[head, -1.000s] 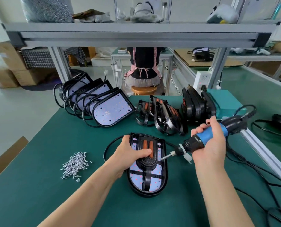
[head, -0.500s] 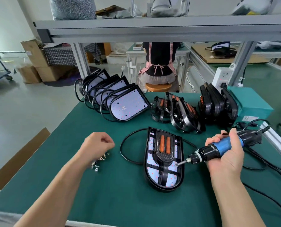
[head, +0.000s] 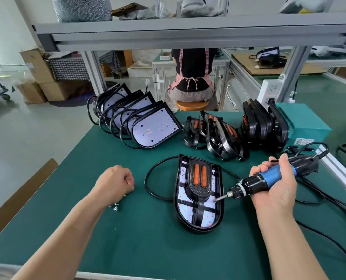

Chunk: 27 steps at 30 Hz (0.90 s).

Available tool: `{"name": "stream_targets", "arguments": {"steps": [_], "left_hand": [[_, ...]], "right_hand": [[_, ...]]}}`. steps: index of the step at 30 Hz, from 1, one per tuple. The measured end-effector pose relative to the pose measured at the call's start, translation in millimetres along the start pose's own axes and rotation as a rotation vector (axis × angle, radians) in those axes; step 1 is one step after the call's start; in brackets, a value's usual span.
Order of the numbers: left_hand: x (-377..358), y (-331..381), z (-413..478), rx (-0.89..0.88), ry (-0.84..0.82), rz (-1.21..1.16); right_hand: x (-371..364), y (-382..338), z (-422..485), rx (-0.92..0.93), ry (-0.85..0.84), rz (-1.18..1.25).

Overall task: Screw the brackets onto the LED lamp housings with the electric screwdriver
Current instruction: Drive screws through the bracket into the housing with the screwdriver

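"12V" seen upside down on front leaning LED board (head: 156,128), teal box label (head: 303,141) unreadable

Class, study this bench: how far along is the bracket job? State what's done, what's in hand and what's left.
Done: a bracket sits on the front housing. In hand: the right hand holds the electric screwdriver, bit at the bracket; the left hand curls over the screws. Left: bare housings and loose brackets wait behind.

Single head-worn wide-angle view, facing forward and down, close over green workbench (head: 139,235)
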<state>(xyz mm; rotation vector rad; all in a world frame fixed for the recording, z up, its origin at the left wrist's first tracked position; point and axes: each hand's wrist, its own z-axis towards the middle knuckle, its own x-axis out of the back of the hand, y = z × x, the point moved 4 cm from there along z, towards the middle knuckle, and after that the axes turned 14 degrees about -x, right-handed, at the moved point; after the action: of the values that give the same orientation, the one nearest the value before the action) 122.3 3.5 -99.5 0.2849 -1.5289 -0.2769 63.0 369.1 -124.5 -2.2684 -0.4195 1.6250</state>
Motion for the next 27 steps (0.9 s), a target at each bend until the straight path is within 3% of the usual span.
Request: {"name": "stream_targets", "arguments": {"steps": [4, 8, 12, 18, 27], "left_hand": [[1.8, 3.3, -1.7, -0.039, 0.07, 0.002], [14.6, 44.1, -8.0, -0.167, 0.283, -0.306], [5.5, 111.4, -10.2, -0.344, 0.189, -0.588], [-33.0, 174.7, -10.6, -0.507, 0.129, -0.508], [-46.6, 179.0, -7.4, -0.499, 0.167, -0.556]], "right_hand": [[-0.3, 0.3, 0.5, 0.005, -0.006, -0.007], [-1.5, 0.2, 0.6, -0.005, -0.012, 0.024], [-1.8, 0.1, 1.1, -0.027, -0.017, 0.084], [3.1, -5.9, 4.7, -0.028, -0.01, 0.168], [8.5, -10.3, 9.1, -0.011, 0.017, 0.211]]}}
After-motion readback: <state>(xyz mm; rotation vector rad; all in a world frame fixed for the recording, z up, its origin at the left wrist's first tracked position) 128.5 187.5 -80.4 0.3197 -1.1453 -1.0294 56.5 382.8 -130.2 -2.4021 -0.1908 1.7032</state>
